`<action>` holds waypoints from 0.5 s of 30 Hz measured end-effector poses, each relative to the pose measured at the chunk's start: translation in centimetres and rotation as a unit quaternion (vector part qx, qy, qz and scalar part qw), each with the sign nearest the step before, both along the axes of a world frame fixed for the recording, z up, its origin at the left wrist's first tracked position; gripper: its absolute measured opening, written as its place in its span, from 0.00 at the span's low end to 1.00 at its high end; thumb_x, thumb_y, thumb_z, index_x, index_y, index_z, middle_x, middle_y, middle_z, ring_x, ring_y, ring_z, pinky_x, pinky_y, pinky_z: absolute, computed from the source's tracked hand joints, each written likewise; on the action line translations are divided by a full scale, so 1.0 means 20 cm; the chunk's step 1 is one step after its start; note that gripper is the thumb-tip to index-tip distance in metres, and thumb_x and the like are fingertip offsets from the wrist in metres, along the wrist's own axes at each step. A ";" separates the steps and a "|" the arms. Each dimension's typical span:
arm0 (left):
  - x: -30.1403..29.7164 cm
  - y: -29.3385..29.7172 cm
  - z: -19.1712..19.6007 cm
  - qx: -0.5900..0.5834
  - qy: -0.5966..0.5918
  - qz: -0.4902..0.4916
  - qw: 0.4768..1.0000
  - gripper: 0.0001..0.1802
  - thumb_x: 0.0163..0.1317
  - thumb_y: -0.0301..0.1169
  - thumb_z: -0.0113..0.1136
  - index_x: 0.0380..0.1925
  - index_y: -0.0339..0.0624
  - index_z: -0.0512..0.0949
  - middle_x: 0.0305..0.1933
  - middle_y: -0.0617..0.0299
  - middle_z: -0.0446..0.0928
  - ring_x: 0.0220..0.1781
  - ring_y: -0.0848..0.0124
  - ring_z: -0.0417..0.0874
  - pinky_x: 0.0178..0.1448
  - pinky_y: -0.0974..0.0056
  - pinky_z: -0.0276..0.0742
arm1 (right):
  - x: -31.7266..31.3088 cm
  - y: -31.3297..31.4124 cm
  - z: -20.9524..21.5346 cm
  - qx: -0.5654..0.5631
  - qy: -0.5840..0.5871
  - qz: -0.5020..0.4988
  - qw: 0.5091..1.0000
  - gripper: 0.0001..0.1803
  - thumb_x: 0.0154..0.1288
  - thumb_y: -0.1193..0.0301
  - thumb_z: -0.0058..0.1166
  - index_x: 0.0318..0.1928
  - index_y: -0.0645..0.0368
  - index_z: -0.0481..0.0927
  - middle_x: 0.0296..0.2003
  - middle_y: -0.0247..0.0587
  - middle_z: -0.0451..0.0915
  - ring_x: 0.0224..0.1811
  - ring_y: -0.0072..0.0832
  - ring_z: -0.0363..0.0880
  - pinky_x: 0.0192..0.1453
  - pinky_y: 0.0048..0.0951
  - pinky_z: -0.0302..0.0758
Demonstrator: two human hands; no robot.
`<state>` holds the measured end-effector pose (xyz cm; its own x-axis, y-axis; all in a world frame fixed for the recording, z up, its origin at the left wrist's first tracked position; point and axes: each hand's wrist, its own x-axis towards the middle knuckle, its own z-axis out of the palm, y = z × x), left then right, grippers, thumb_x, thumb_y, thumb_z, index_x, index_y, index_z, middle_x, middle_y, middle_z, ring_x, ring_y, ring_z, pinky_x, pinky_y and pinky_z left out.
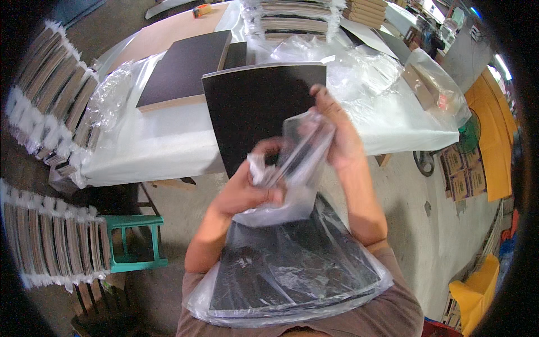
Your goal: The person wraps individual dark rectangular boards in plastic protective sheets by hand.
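Note:
A clear plastic bag [306, 149] is stretched between my two hands in front of my chest. My left hand [241, 188] is closed on its crumpled edge, slightly blurred by motion. Higher and to the right, my right hand [339, 132] grips the other side, its fingertips near the black sheet's right edge. That black sheet or thin stack [247, 106] stands upright behind my hands, against the table's front edge; its lower part is hidden. Across my lap lies a stack of black sheets in clear plastic [292, 264], below my hands.
Ahead is a table [151, 151] covered in whitish plastic, bearing a thick black-topped stack [185, 67], crumpled clear film [365, 73] and an orange tape dispenser [201, 10]. Plastic-wrapped stacks [50, 101] stand at left, near a green stool [137, 241]. Yellow sheeting [477, 292] lies at right.

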<state>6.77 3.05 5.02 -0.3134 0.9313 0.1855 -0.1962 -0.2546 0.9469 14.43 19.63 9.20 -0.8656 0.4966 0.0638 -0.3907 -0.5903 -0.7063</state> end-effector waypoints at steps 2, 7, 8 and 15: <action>-0.08 -0.07 -0.02 -0.064 0.123 -0.138 0.981 0.23 0.40 0.23 0.65 0.40 0.39 0.71 0.25 0.65 0.75 0.28 0.78 0.72 0.33 0.72 0.65 | 0.05 0.13 -0.01 0.055 -0.020 0.015 0.998 0.10 0.57 0.65 0.50 0.37 0.55 0.71 0.19 0.25 0.67 0.19 0.13 0.66 0.21 0.15 0.64; -0.26 -0.20 -0.12 0.135 0.091 -0.034 0.986 0.06 0.46 0.32 0.60 0.24 0.47 0.73 0.20 0.59 0.76 0.29 0.66 0.77 0.50 0.55 0.59 | 0.18 0.32 0.01 0.098 -0.080 -0.117 0.985 0.17 0.57 0.60 0.50 0.42 0.56 0.70 0.19 0.26 0.67 0.16 0.11 0.65 0.17 0.15 0.66; -0.22 -0.23 -0.09 0.125 0.069 0.100 0.985 0.10 0.50 0.39 0.57 0.29 0.47 0.74 0.18 0.62 0.74 0.27 0.66 0.76 0.48 0.56 0.63 | 0.19 0.32 -0.02 0.068 -0.030 0.025 0.997 0.17 0.56 0.61 0.51 0.43 0.57 0.70 0.19 0.28 0.68 0.18 0.13 0.66 0.20 0.16 0.67; -0.15 -0.24 -0.09 0.121 0.009 0.204 0.971 0.14 0.46 0.38 0.59 0.32 0.46 0.73 0.21 0.61 0.74 0.28 0.66 0.75 0.47 0.58 0.64 | 0.29 0.06 -0.09 0.640 -0.103 0.104 0.754 0.17 0.54 0.68 0.50 0.44 0.62 0.71 0.33 0.43 0.75 0.39 0.27 0.72 0.44 0.28 0.70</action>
<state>3.75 -1.67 3.16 -0.6425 0.6587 0.3915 -0.0168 -0.5229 0.8522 20.20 20.81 7.35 -0.9734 -0.0058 0.2291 -0.1876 0.5939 -0.7823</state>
